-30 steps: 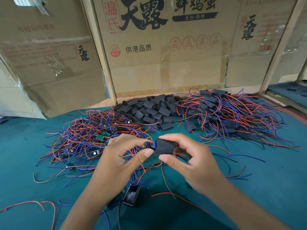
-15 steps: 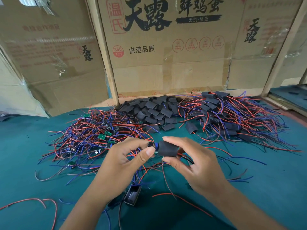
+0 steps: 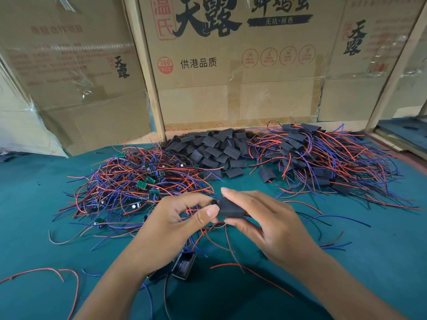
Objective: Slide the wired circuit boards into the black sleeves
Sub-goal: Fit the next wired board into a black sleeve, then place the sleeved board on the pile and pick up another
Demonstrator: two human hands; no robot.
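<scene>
Light: bright, even, diffuse over my bench; soft shadows under my hands. Glare: pale sheen on tape across the cardboard boxes. Distortion: wide-angle bowing at edges. Focus: slight softness, corners smeared.

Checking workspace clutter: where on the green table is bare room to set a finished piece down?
Bare green table shows right of the right hand, below the sleeved pile, and far left. Crowded: the bare-board pile, empty sleeves, loose wires near the left hand.
</scene>
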